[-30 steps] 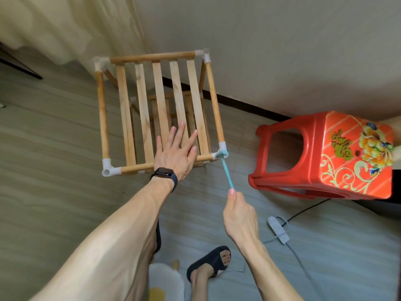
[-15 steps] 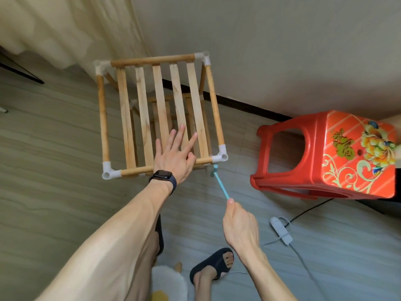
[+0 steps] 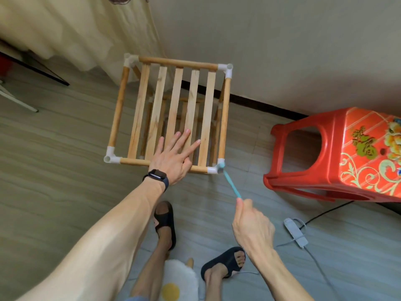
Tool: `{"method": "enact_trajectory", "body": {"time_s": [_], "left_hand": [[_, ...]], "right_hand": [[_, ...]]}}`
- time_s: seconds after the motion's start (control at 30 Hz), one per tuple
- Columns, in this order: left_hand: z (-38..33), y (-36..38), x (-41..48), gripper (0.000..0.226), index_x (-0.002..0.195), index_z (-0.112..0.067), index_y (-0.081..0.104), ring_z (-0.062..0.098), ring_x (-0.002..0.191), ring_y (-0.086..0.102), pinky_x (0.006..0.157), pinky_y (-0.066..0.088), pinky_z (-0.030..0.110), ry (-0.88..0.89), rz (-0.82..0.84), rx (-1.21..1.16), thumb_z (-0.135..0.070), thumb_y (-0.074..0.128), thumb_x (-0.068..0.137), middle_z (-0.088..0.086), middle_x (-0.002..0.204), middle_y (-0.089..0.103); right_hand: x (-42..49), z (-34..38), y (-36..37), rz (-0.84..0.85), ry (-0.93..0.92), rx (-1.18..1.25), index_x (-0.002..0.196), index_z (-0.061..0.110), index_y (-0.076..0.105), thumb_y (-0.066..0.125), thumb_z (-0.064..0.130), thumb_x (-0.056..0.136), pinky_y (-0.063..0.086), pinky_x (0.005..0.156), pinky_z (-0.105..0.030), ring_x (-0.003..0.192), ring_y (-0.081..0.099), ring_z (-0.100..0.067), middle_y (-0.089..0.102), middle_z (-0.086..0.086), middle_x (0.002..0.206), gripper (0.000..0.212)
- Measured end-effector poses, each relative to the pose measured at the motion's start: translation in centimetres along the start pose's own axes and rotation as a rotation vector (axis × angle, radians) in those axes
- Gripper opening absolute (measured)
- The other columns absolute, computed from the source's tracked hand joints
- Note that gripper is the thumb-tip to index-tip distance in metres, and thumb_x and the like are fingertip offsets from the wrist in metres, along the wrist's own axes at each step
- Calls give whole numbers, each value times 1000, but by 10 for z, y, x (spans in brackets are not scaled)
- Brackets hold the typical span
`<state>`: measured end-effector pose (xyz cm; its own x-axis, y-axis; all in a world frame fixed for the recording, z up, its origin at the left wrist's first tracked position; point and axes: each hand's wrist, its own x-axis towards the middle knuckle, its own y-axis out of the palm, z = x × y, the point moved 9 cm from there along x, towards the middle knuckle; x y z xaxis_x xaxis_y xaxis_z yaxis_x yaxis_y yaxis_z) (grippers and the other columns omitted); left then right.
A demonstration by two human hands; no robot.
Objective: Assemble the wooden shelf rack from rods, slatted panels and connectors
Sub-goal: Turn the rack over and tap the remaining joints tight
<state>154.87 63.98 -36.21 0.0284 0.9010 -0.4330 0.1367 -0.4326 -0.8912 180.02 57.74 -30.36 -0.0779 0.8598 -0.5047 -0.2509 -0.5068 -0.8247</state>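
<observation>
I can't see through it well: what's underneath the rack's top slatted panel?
Through the gaps in the top slatted panel, a lower slatted shelf shows. The left hand rests flat on top; whatever lies under it and the slats is hidden.

A black smartwatch (image 3: 156, 175) on a dark band circled the left wrist. Both forearms were bare. The 2 feet wore black open-toed slide sandals (image 3: 166, 220) with thick soles.
</observation>
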Motion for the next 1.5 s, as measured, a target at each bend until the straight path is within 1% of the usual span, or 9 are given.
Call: {"method": "enact_trajectory", "body": {"time_s": [0.1, 0.33, 0.43, 0.53, 0.73, 0.93, 1.17, 1.4, 1.5], "left_hand": [[4, -1, 3, 65, 151, -50, -20, 20, 153, -14, 122, -5, 55, -4, -12, 21, -41, 24, 103, -6, 162, -28], [4, 1, 0, 65, 153, -49, -16, 21, 154, -11, 120, -7, 54, 5, -29, 26, -41, 25, 103, -5, 163, -26], [4, 0, -3, 65, 151, -50, -20, 20, 154, -11, 118, -10, 52, 23, -13, 27, -42, 20, 100, -6, 162, -28], [13, 5, -17, 65, 150, -52, -20, 20, 153, -11, 119, -10, 53, 76, -10, 40, -46, 12, 94, -6, 163, -27], [11, -26, -18, 64, 152, -34, 31, 29, 142, 36, 121, 14, 54, 125, -63, 51, -56, 25, 93, 9, 148, 47], [-45, -31, 60, 86, 155, -28, -23, 24, 151, -24, 121, -13, 54, -120, -88, -158, -72, 20, 95, 2, 163, -28], [-59, -2, 60, 78, 153, -31, -27, 17, 145, -37, 110, -34, 47, -184, -115, -197, -70, 10, 97, -6, 159, -36], [-41, -13, 66, 78, 154, -34, -25, 19, 147, -32, 114, -27, 49, -181, -77, -219, -72, 3, 92, -7, 161, -33], [-45, -11, 64, 78, 154, -34, -25, 18, 147, -33, 115, -26, 50, -188, -77, -218, -73, 1, 91, -8, 160, -34]], "right_hand": [[-11, 10, -22, -197, -94, 232, 85, 30, 29, 10, 51, 103, 40, 48, -38, 55, 57, -36, 51, 3, 59, 33], [-9, 15, -25, -151, -41, 289, 84, 21, 38, 18, 44, 104, 36, 55, -38, 64, 57, -35, 52, 3, 62, 36], [-6, 0, 0, 57, 113, 85, 97, 14, 49, 14, 42, 106, 45, 72, -43, 91, 64, -42, 68, -14, 88, 45], [-4, -3, -21, -47, 105, 247, 86, 16, 44, 18, 42, 104, 44, 67, -46, 84, 60, -45, 64, -15, 75, 41], [36, 4, -54, -59, 117, 263, 86, 15, 46, 20, 41, 107, 34, 67, -41, 89, 60, -43, 57, -8, 72, 43], [101, 28, -75, -123, 112, 209, 94, 13, 50, 19, 42, 108, 34, 70, -42, 96, 60, -46, 67, -25, 97, 45], [97, 47, -106, -494, -181, 464, 82, 19, 36, 23, 41, 104, 26, 51, -30, 52, 44, -18, 43, 6, 58, 34], [83, 23, -100, -503, -104, 515, 82, 19, 35, 19, 46, 103, 24, 51, -30, 54, 46, -19, 44, 6, 58, 38], [105, 28, -70, -161, 16, 244, 92, 16, 44, 15, 43, 105, 35, 58, -35, 73, 61, -36, 64, -11, 77, 41]]}}
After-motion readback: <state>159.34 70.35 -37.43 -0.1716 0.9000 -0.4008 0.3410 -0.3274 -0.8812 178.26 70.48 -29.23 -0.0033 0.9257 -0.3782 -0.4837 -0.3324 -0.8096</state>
